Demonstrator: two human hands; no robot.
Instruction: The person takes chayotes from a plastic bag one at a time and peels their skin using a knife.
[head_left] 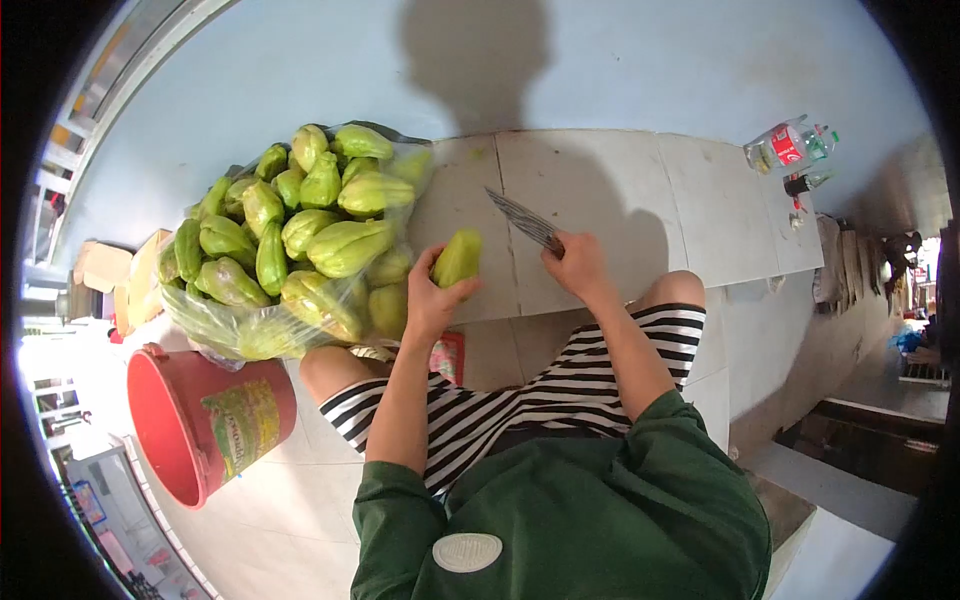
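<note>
My left hand is wrapped round a green chayote, which stands up out of the fingers. To its right, my right hand grips the handle of a knife; the blade points up and to the left, apart from the chayote. Just left of my left hand, a large clear plastic bag lies open with many green chayotes heaped in it.
A red bucket with a yellow-green label stands at the lower left. Cardboard is behind it. On the tiled ledge, at the far right, lie plastic bottles and a small dark bottle.
</note>
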